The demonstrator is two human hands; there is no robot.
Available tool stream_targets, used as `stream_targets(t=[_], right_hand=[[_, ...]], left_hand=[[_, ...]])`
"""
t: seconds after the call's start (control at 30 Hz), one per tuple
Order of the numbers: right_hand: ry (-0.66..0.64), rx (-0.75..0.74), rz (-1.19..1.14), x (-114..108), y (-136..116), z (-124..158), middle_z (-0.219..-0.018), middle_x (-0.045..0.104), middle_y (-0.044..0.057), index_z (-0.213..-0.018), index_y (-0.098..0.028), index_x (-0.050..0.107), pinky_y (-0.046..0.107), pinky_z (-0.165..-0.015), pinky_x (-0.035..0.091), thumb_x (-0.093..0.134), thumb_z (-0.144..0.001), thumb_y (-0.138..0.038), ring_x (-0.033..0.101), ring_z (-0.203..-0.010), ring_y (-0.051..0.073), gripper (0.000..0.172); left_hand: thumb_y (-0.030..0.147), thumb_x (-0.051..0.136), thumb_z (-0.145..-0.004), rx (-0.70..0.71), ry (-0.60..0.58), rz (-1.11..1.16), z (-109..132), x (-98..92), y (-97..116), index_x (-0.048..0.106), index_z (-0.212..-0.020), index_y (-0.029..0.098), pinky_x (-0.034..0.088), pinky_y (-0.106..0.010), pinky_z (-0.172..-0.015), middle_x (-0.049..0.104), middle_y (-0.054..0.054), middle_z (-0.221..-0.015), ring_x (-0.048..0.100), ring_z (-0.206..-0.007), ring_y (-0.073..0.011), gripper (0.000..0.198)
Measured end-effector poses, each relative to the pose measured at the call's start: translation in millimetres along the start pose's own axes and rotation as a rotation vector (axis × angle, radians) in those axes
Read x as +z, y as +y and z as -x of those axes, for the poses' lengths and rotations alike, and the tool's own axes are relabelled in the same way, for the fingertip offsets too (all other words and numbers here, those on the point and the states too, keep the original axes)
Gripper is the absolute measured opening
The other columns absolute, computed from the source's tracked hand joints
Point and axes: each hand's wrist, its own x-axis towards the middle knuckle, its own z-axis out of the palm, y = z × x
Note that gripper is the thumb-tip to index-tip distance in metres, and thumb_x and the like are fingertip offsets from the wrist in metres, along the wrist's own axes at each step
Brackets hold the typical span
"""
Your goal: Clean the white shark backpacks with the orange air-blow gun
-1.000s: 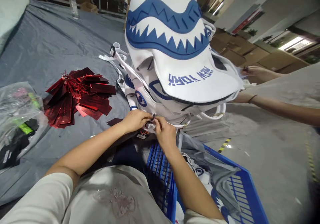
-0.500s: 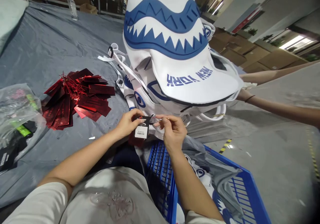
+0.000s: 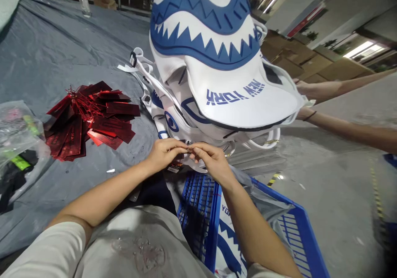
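Observation:
A white backpack [image 3: 229, 79] with blue shark teeth and "NEW YORK" lettering stands in front of me on other white bags. At its lower edge my left hand [image 3: 166, 152] and my right hand [image 3: 209, 158] meet fingertip to fingertip, both closed in a pinch. Between them is the thin string of a hang tag, mostly covered by the fingers. The black hang tag [image 3: 174, 167] with a white label dangles under my left hand, partly hidden.
A pile of shiny red tags [image 3: 93, 118] lies on the grey-covered table [image 3: 93, 54], beside a clear plastic bag [image 3: 20, 137]. A blue crate [image 3: 305, 228] holding white-and-blue bags stands below right. Another person's hands [image 3: 304, 89] are at the backpack's right side.
My left fingers have let go of the black hang tag, which now hangs lower. Both hands have come together in a pinch. The other person's upper hand has shifted slightly.

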Motion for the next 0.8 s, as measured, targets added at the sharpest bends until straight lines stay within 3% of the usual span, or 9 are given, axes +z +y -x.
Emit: stream_targets(t=[0.07,0.13,0.23,0.4,0.6,0.8], right_hand=[[0.022,0.05,-0.052,-2,-2,0,-0.073,0.069,0.001,-0.092,-0.02,0.074,0.026,-0.06,0.052,0.071,-0.081,-0.044,0.061,-0.062,0.013,0.026],[0.027,0.087,-0.095,-4,-3,-2,-0.072,0.068,0.001,-0.09,-0.02,0.071,0.026,-0.06,0.051,0.074,-0.079,-0.045,0.061,-0.062,0.013,0.027],[-0.064,0.099,-0.037,-7,-7,-3,-0.07,0.065,0.0,-0.082,-0.02,0.067,0.026,-0.06,0.049,0.073,-0.079,-0.041,0.058,-0.061,0.012,0.022],[-0.096,-0.05,0.365,-5,-13,0,-0.072,0.064,-0.001,-0.079,-0.019,0.066,0.025,-0.063,0.041,0.06,-0.087,-0.027,0.055,-0.066,0.012,0.013],[-0.087,-0.197,0.568,-1,-15,4,-0.076,0.065,0.0,-0.081,-0.019,0.065,0.025,-0.068,0.041,0.054,-0.089,-0.017,0.058,-0.07,0.013,0.014],[-0.129,-0.258,0.704,-2,-13,4,-0.078,0.063,0.001,-0.079,-0.019,0.061,0.026,-0.07,0.039,0.052,-0.09,-0.014,0.057,-0.073,0.015,0.015]], left_hand=[[0.039,0.071,-0.083,-0.183,0.03,0.239,-5,4.1,-4,0.073,-0.09,0.016,0.053,-0.025,-0.067,0.074,-0.004,-0.078,0.068,-0.07,-0.0143,0.024],[0.039,0.075,-0.079,-0.248,0.027,0.309,-8,5.2,-6,0.072,-0.083,0.015,0.052,-0.023,-0.065,0.073,-0.002,-0.074,0.067,-0.066,-0.0132,0.025],[0.034,0.07,-0.085,-0.109,-0.035,0.141,-5,1.8,-5,0.074,-0.08,0.017,0.051,-0.024,-0.07,0.073,-0.003,-0.077,0.067,-0.071,-0.013,0.019],[0.031,0.059,-0.094,0.119,-0.1,-0.188,4,-3.3,-4,0.075,-0.092,0.018,0.05,-0.024,-0.073,0.073,-0.006,-0.084,0.066,-0.078,-0.0136,0.021],[0.036,0.052,-0.098,0.109,-0.147,-0.369,8,-0.1,-6,0.075,-0.101,0.019,0.049,-0.026,-0.073,0.072,-0.006,-0.088,0.066,-0.081,-0.0152,0.029],[0.032,0.053,-0.097,0.016,-0.277,-0.503,5,-0.1,6,0.072,-0.096,0.019,0.046,-0.026,-0.072,0.072,-0.005,-0.092,0.066,-0.083,-0.0156,0.022]])
